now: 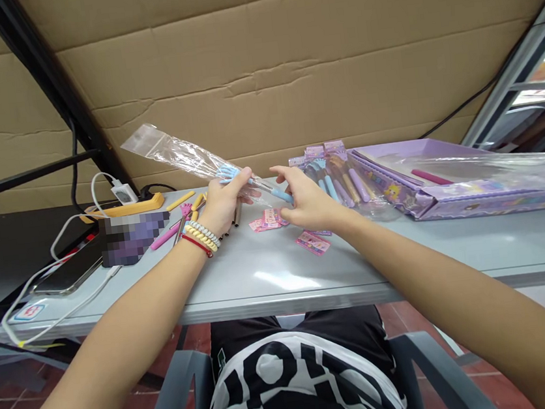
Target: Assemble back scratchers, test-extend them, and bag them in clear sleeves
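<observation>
My left hand (227, 200) is closed around a light blue back scratcher (275, 191) with a hand-shaped head and a metal shaft. A long clear plastic bag (173, 151) stretches up and left from the same grip; whether the head lies inside it is hard to see. My right hand (307, 197) is at the blue handle's end, thumb and forefinger apart on either side of it; contact is unclear. Beneath the hands lie small pink printed cards (270, 219), and another card (313, 242) is nearer me.
Bagged back scratchers (331, 181) lie right of my hands, beside a purple box (479, 206) with clear plastic on it. On the left are a pink back scratcher (167, 233), yellow pieces (181, 200), phones (70, 267), a cable (75, 310) and a power strip (137, 207). Cardboard (285, 52) stands behind.
</observation>
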The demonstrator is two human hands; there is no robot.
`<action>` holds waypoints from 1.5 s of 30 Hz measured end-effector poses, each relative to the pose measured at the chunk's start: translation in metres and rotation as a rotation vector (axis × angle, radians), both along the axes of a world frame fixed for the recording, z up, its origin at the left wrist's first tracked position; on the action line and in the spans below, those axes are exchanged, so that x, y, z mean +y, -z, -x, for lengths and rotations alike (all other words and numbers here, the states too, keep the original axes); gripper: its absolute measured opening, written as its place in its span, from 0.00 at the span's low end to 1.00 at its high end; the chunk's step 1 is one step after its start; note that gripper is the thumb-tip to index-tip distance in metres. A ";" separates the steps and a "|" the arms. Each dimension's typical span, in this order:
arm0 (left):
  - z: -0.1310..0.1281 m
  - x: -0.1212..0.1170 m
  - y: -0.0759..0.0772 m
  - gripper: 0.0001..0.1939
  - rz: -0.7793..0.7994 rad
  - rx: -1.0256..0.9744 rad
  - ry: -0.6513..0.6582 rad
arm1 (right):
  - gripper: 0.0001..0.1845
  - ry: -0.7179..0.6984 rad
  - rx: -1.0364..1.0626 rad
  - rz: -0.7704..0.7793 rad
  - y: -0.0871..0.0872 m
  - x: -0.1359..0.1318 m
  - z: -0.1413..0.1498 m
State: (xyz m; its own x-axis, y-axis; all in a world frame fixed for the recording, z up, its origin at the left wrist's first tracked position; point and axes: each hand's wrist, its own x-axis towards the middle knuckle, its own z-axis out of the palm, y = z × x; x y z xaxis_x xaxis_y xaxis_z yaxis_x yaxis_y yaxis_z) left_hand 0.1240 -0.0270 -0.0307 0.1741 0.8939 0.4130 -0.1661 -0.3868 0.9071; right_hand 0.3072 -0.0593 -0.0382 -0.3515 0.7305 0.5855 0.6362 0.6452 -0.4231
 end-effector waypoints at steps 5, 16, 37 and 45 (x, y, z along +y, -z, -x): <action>0.009 0.007 -0.006 0.17 0.009 -0.076 -0.046 | 0.38 0.019 -0.039 0.071 -0.004 0.000 -0.004; 0.020 0.010 -0.012 0.19 0.033 -0.102 -0.072 | 0.29 0.091 -0.046 0.148 -0.009 -0.003 -0.006; 0.031 0.012 -0.019 0.17 0.133 -0.107 0.062 | 0.23 -0.366 0.338 0.426 -0.012 -0.002 -0.011; 0.028 0.006 -0.015 0.18 0.105 0.032 0.155 | 0.25 -0.280 0.265 0.279 -0.012 -0.001 -0.014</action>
